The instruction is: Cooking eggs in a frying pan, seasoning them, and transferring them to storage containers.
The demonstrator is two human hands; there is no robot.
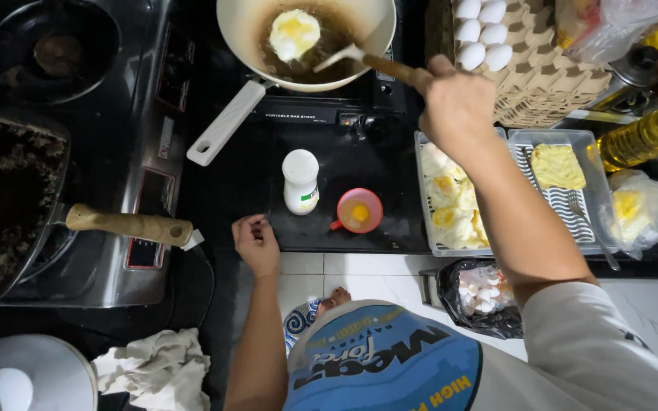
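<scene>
One egg (293, 33) fries in the cream pan (231, 23) at top centre, white set, yolk intact, oil dark around it. Right hand (457, 106) closed around the wooden handle of a spatula (359, 59), blade resting in the pan just right of the egg, not yet under it. Left hand (256, 242) at lower centre, fingers loosely curled, holding nothing, resting on the counter edge. Small red cup (359, 210) at centre holds a raw cracked egg, beside a white shaker (301, 181). Clear tray (425, 190) at right holds several fried eggs, stacked; second tray (589, 144) further right holds a yellow omelette piece and a fork. Egg carton (535, 76) at upper right shows five whole eggs. Judgement: batch frying is well along; several done, one cooking, one cracked and waiting, more uncracked remain.
</scene>
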